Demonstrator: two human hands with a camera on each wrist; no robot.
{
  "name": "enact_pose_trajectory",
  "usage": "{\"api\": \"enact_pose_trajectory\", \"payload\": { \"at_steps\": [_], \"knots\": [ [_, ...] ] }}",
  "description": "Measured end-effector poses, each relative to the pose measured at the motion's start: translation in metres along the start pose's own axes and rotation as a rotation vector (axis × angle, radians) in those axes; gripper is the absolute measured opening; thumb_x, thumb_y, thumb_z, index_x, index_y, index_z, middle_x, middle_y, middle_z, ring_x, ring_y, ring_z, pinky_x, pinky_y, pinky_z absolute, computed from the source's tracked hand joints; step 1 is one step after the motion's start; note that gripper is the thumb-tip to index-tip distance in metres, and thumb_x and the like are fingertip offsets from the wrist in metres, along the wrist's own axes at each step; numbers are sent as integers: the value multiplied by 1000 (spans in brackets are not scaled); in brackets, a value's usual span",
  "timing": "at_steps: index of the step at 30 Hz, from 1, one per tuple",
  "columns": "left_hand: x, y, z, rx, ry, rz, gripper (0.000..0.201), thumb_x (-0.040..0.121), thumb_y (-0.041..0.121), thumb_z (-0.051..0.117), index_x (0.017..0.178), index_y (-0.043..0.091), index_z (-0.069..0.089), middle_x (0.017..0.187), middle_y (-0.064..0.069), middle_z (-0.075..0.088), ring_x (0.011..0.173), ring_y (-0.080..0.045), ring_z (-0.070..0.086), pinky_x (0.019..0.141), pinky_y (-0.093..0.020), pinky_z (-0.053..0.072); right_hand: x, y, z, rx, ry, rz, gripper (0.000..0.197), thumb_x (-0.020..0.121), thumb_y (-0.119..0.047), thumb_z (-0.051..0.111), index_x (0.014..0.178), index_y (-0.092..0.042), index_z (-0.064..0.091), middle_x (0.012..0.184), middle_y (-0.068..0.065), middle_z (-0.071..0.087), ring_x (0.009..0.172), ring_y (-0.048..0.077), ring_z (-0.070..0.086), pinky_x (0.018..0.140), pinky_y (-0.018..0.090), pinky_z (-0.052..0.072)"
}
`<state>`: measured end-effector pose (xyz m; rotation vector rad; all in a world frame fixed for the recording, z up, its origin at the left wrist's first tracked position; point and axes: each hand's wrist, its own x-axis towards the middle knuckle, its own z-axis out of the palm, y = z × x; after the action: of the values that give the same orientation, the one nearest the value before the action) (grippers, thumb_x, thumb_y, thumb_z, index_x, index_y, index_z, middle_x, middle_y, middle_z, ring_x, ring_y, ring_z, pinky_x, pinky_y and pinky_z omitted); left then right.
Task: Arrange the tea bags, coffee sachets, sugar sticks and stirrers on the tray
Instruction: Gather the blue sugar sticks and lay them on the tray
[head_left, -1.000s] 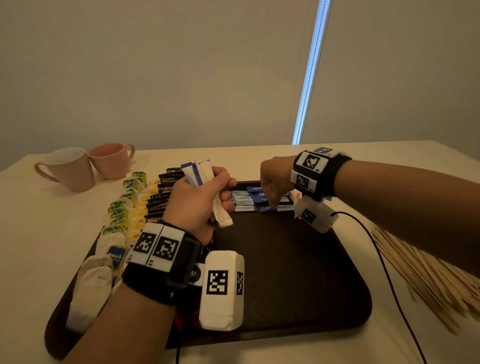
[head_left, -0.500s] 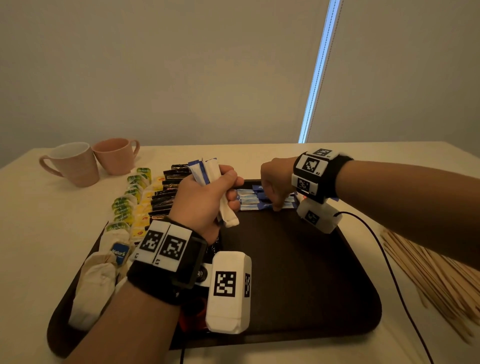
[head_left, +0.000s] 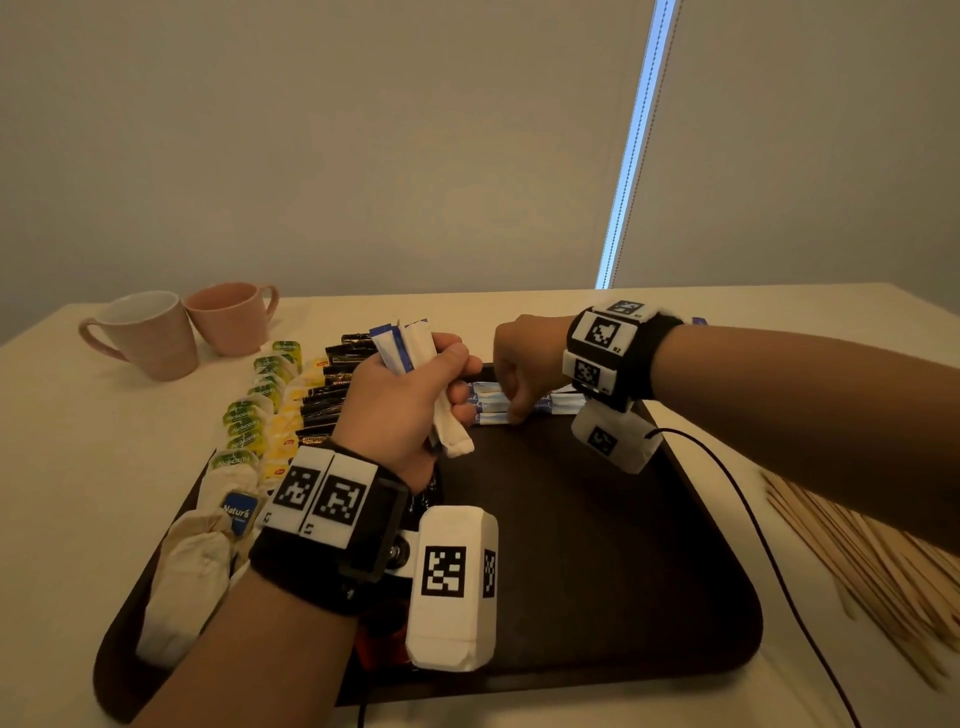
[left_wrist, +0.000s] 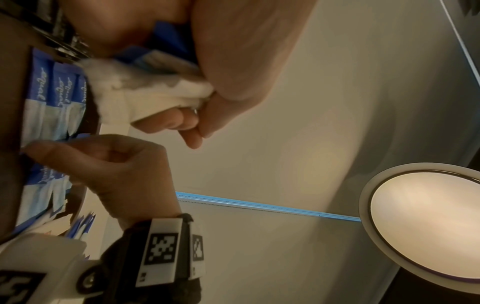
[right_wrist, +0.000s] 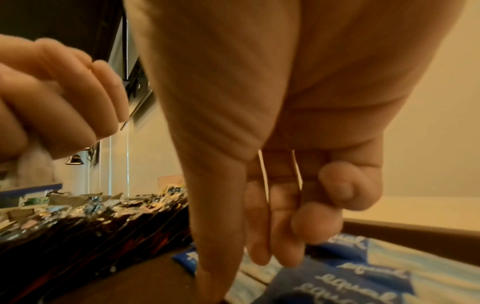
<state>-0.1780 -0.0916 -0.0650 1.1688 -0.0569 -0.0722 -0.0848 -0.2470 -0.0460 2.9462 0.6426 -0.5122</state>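
Observation:
My left hand (head_left: 441, 384) hovers over the dark tray (head_left: 597, 571) and grips a bundle of white and blue sugar sticks (head_left: 410, 343), seen up close in the left wrist view (left_wrist: 145, 90). My right hand (head_left: 514, 410) reaches down to a row of blue sugar sticks (head_left: 488, 402) at the tray's far edge. Its thumb and fingertips (right_wrist: 259, 257) pinch the nearest stick (right_wrist: 363, 277), which lies on the tray. Green and yellow tea bags (head_left: 244, 415) and black coffee sachets (head_left: 332, 389) lie in rows on the left. Wooden stirrers (head_left: 857, 561) lie on the table to the right.
Two mugs, white (head_left: 150, 338) and pink (head_left: 234, 317), stand at the back left. White tea bags (head_left: 192, 571) fill the tray's near left corner. A black cable (head_left: 753, 519) runs from my right wrist across the tray's right edge.
Both hands stay almost where they were. My right hand's fingers have shifted slightly on the row of sugar sticks, and the left hand still holds its bundle.

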Motion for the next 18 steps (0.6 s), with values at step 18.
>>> {"api": "enact_pose_trajectory", "payload": {
  "at_steps": [18],
  "knots": [
    [-1,3,0,-31,9,-29,2,95,9,60,93,10,61,72,-5,60,56,-11,51,47,-23,46,0,-2,-2,200,129,-71,23,87,-40,73,73,-22,69,62,-11,66,58,4,62,62,23,50]
  ]
}}
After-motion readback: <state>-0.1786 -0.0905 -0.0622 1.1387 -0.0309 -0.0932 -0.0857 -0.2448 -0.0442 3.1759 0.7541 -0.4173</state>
